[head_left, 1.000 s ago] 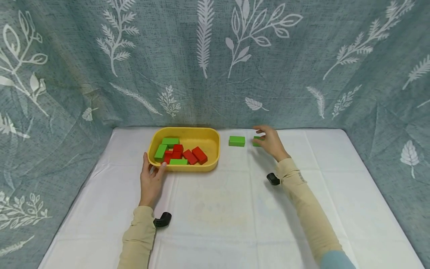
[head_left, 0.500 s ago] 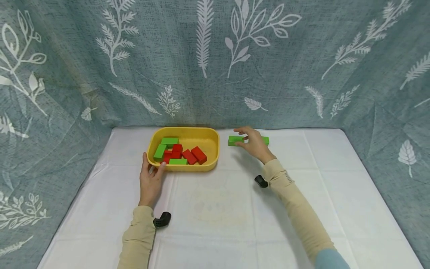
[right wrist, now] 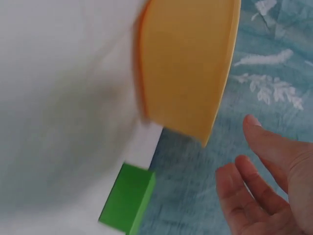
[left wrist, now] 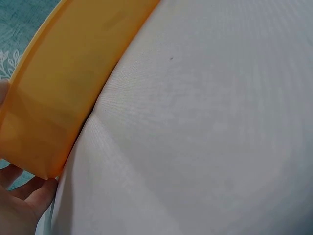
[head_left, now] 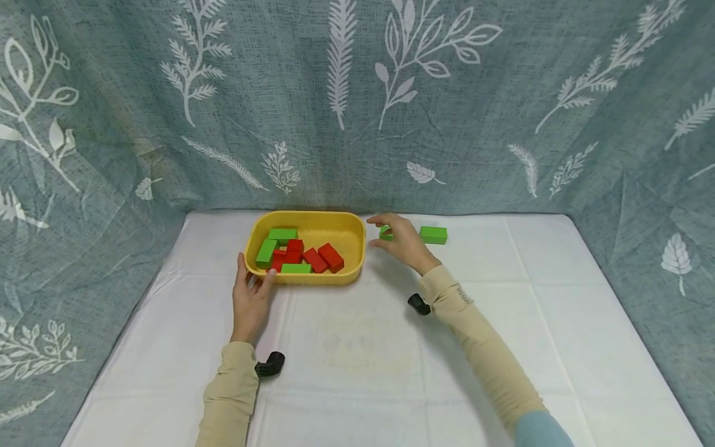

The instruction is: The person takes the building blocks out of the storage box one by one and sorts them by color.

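Observation:
A yellow plastic tray (head_left: 318, 280) with red blocks (head_left: 331, 257) and green blocks (head_left: 267, 253) in its left and middle part lies at the back of the table. My left hand (head_left: 251, 308) grips its front left corner, thumb over the front rim and fingers along the left side; in the left wrist view fingers wrap the tray's lower corner. My right hand (head_left: 406, 243) holds nothing, fingers and thumb apart, just off the tray's right end. It partly hides one green block (head_left: 384, 232) behind it. Farther right another green block (head_left: 434, 234) lies on the cloth.
A white cloth (head_left: 357, 385) covers the table. Behind it and at both sides hangs a blue-green curtain (head_left: 357, 167) with white leaf prints. Black wrist cameras (head_left: 270, 365) jut from both sleeves.
My right hand has moved left, from over the farther green block, past the nearer one, to the tray's right end. Both loose blocks stay in place. The left hand keeps its hold.

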Available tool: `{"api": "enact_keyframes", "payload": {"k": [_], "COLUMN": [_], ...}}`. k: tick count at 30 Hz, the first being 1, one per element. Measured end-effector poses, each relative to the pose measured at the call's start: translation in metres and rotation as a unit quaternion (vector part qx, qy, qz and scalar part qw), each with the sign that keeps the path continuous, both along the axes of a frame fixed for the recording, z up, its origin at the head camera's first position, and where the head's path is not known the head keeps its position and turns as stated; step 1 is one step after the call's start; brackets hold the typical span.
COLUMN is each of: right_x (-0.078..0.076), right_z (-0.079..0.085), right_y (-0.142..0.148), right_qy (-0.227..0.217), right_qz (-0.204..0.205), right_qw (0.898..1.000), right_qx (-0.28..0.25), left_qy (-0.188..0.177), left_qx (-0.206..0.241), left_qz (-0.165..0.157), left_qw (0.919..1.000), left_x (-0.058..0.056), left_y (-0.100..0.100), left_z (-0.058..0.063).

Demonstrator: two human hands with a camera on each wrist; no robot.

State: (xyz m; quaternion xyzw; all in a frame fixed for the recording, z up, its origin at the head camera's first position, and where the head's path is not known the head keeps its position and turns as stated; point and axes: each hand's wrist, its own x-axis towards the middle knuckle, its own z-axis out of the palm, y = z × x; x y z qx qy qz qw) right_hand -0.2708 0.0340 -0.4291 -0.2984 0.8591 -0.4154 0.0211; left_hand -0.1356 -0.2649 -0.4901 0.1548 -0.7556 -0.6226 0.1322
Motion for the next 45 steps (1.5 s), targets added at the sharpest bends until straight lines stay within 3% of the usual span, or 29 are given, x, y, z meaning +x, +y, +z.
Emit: {"api": "enact_keyframes", "payload": {"k": [16,23,33,45], "right_x": [0.009,0.012,0.017,0.013], "right_z": [0.001,0.0,-0.003,-0.017], "right_y": [-0.038,-0.059,-0.092,-0.116], "right_qy": [0.021,-0.01,-0.023,-0.078], "right_qz": [0.062,0.068,0.135,0.167], "right_qw": [0.998,0.997,0.989,0.979], "right_qx": [0.012,0.045,0.056,0.086], "left_qy": [0.007,0.008,0.016,0.019], "left_qx": [-0.004,-0.007,-0.001,0.011], "left_qz": [0.002,0.003,0.005,-0.009], "left_qw": [1.0,0.9999,0.9999,0.9997], "left_x": [-0.002,-0.001,0.002,0.002], "left_y": [-0.004,-0.005,-0.007,-0.001], "left_z": [-0.004,-0.003,-0.003,0.0]}}
